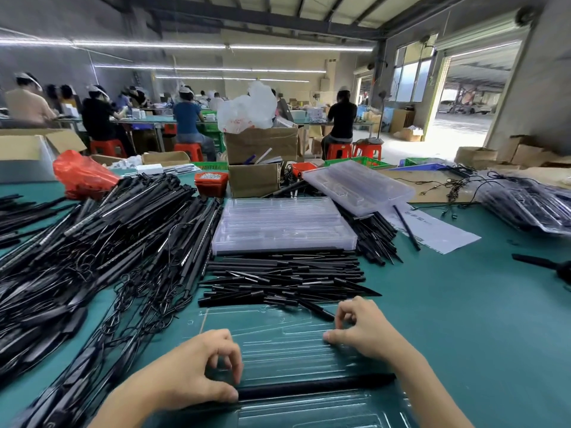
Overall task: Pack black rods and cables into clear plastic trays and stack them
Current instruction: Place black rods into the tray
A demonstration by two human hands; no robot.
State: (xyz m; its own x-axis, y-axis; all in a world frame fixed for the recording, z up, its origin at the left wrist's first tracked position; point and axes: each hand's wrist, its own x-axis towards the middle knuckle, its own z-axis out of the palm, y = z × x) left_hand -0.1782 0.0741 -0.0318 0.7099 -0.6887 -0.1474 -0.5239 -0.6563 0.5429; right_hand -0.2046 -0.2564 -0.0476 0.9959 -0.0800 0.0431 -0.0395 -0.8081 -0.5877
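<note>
Black rod (315, 387) lies across the clear plastic tray (278, 341) between my hands: left hand (197, 366) pinches its end, right hand (364, 329), fingers curled, presses the tray.

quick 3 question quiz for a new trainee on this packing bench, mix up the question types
1. True or false: a black rod already lies in the clear tray under the hands.
2. Which hand touches that rod's end? A) left hand B) right hand
3. Fill in: the stack of empty trays sits just behind a pile of short black ____.

Key: 1 true; 2 A; 3 rods
</note>
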